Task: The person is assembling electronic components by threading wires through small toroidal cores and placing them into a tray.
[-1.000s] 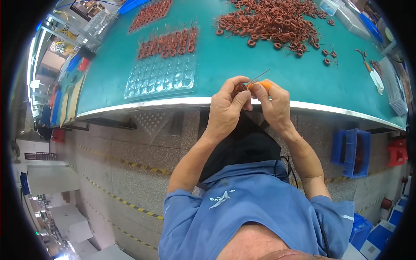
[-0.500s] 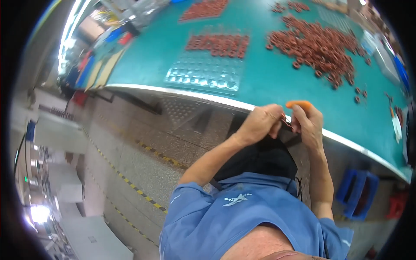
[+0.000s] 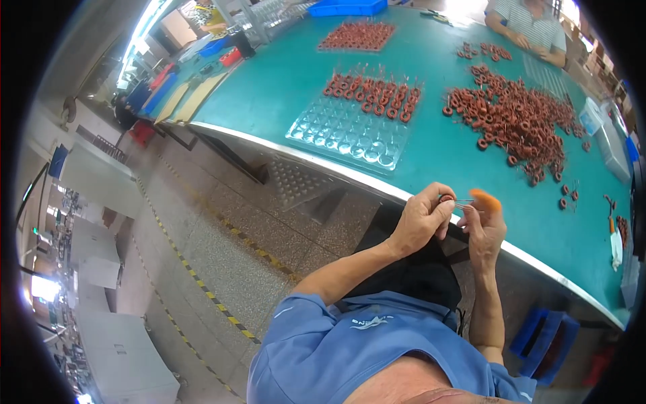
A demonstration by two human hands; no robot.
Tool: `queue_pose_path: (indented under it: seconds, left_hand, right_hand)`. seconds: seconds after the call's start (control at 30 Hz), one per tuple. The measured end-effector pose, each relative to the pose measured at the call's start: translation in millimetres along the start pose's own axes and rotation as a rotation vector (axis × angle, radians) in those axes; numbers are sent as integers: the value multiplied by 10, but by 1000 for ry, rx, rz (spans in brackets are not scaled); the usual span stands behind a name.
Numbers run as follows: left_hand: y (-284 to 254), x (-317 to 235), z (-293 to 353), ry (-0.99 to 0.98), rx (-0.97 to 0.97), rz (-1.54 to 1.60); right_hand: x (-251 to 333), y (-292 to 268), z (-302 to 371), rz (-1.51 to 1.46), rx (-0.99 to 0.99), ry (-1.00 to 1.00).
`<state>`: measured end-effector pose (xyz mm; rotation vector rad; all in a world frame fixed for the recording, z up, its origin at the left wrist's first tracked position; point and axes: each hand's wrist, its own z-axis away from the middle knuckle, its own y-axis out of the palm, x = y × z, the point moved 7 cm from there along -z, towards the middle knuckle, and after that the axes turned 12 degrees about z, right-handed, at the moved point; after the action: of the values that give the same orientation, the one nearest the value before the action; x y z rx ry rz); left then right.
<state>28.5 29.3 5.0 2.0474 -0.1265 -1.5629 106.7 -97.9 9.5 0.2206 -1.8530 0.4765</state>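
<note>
Between the thumb and fingers of my left hand is a small reddish-brown ring coil. Its thin wire leads point toward my right hand, which is closed around a tool with an orange handle. Motion smears that handle, and the working end of the tool cannot be made out. Both hands are close together above the table's near edge. Beyond them a large loose pile of similar ring coils lies on the green table.
A clear plastic tray has coils in its far rows. Behind it stands a filled tray, near a blue bin. An orange-handled tool lies far right. Across the table sits a person. Under the table is a blue crate.
The view has tilted, bringing the person across the table into sight. My hands have turned slightly apart, and the coil with its wire leads now shows. The orange handle has swung and blurred.
</note>
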Motion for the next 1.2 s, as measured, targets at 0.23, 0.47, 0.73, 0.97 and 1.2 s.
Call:
queue_pose_path:
  seconds: [0.23, 0.47, 0.73, 0.97, 1.2]
  left_hand:
    - [173, -219, -82, 333, 216, -711]
    - [420, -325, -183, 160, 607, -774]
    - [498, -434, -68, 355, 695, -1146]
    - [632, -470, 38, 757, 825, -1572]
    - [457, -385, -11, 529, 632, -1526]
  right_hand:
    - [-246, 109, 125, -361, 140, 305]
    - [-264, 55, 85, -512, 220, 462]
    - [81, -38, 32, -175, 220, 274]
    - [99, -52, -9, -159, 278, 340]
    - [-31, 35, 17, -287, 242, 376]
